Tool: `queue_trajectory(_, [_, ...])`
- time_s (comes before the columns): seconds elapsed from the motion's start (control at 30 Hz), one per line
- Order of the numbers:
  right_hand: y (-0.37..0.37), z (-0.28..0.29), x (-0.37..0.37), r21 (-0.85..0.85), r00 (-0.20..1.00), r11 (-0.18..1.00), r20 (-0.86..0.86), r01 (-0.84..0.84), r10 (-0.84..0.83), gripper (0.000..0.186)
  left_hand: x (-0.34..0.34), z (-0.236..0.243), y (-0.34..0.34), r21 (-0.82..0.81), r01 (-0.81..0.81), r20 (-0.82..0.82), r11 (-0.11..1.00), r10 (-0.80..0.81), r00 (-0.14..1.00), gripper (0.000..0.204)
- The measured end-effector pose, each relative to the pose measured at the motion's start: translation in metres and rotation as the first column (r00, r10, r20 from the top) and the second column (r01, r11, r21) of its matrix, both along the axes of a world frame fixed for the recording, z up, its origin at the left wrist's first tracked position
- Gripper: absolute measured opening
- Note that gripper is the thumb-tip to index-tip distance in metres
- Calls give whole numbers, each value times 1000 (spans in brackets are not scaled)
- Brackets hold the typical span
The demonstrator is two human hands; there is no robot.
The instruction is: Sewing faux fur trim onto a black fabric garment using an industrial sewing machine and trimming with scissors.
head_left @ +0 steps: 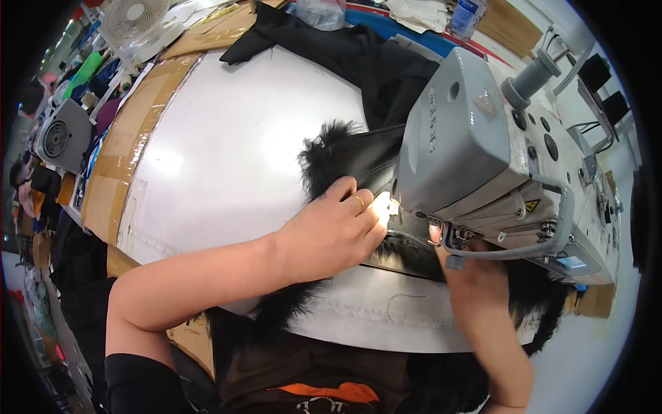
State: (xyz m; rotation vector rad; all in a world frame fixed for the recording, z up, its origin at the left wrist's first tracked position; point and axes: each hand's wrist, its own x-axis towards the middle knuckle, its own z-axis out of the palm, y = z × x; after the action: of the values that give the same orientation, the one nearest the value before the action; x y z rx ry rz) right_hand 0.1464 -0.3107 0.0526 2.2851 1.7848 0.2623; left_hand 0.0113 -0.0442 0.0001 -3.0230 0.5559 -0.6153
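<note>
My left hand (341, 228) has its fingers bent and pressed together on a black leather piece (372, 162) edged with shaggy black fur (321, 155), just left of the lit needle area of a grey sewing machine (455, 138). My right hand (476, 283) is at the right side of the piece, its fingers mostly hidden under the machine head and wire guard (562, 221), with a fingertip showing near the presser foot. More black fur spills below my left wrist and to the right of my right hand.
The white table (200, 152) has a taped cardboard edge (141, 138) on the left. Black cloth (386, 83) lies at the back. A white fan (134, 24), a grey appliance (65, 134), a plastic bottle (462, 17) and cluttered materials stand around the table.
</note>
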Motion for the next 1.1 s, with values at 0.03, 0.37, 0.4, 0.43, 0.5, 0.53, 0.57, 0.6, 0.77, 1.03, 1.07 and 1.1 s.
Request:
queue_trajectory(0.03, [14, -9, -23, 18, 999, 1000, -47, 19, -19, 65, -14, -4, 6, 55, -61, -84, 997, 66, 994, 26])
queue_trajectory(0.37, [54, -42, -35, 50, 847, 957, -481, 286, -229, 61, -9, -12, 11, -106, -29, 34, 994, 33, 999, 7])
queue_trajectory(0.4, [53, -46, -28, 85, 868, 972, -472, 220, -155, 64, -9, -12, 12, -120, -34, 39, 992, 39, 998, 8])
queue_trajectory(0.43, [49, -50, -21, 119, 886, 980, -456, 161, -90, 67, -9, -11, 13, -120, -29, 40, 992, 34, 999, 8])
queue_trajectory(0.5, [37, -71, -2, 119, 905, 983, -418, 139, -78, 68, -8, -7, 15, -94, -30, 45, 995, 34, 998, 8])
queue_trajectory(0.53, [36, -79, 3, 122, 918, 987, -394, 107, -51, 70, -8, -7, 15, -90, -32, 43, 995, 36, 998, 8])
queue_trajectory(0.57, [35, -79, 5, 125, 917, 986, -396, 106, -48, 70, -8, -7, 16, -105, -30, 33, 994, 34, 999, 9])
queue_trajectory(0.6, [36, -75, 7, 128, 951, 989, -306, 75, -33, 69, -8, -8, 16, -119, -28, 24, 992, 31, 999, 9])
queue_trajectory(0.77, [44, -71, 17, 220, 990, 975, -124, -40, 69, 63, -6, -5, 20, -109, 11, 20, 994, -9, 1000, 9])
queue_trajectory(1.03, [43, -41, -17, 158, 950, 982, -307, 100, -48, 48, -14, -1, 15, -98, 25, 27, 995, -23, 999, 18])
queue_trajectory(1.07, [39, -55, -17, 128, 893, 960, -414, 249, -177, 47, -14, -1, 16, -81, 21, 15, 996, -20, 1000, 21])
queue_trajectory(1.1, [39, -54, -18, 129, 891, 958, -415, 256, -182, 47, -14, -1, 16, -64, 16, 2, 998, -16, 1000, 24])
